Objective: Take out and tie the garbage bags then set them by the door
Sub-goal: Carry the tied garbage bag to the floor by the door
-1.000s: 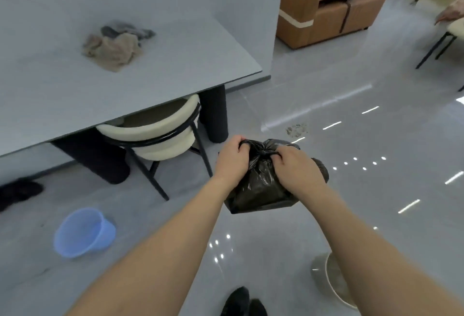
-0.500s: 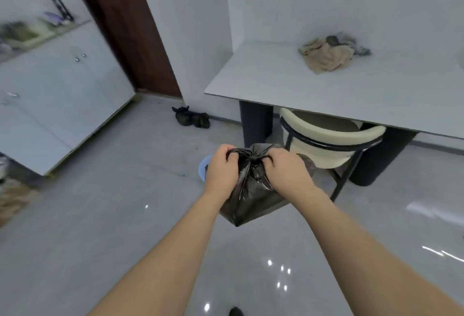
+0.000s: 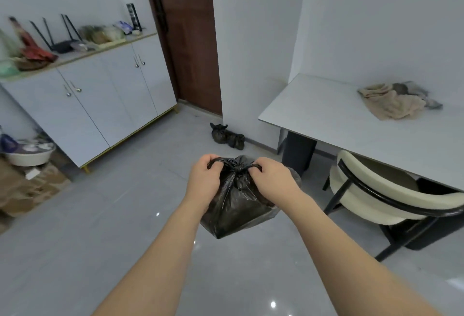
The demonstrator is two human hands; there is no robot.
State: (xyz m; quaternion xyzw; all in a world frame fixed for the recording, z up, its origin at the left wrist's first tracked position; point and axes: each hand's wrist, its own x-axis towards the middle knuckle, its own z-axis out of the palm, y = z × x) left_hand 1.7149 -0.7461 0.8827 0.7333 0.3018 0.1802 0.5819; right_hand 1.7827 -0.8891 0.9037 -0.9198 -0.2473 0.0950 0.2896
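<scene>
- Left hand and right hand each pinch a knot tail; the black garbage bag hangs below both grips.
- Bare floor stretches toward the door at 12 o'clock, tied bags beside it.

Both bare forearms reach forward, close together. The left hand and right hand are curled, each pinching a twisted end of the black bag held up between them.

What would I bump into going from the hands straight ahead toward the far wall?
The hands, left hand and right hand, holding the black bag → bare floor → two tied black bags on the floor → the brown door.
</scene>
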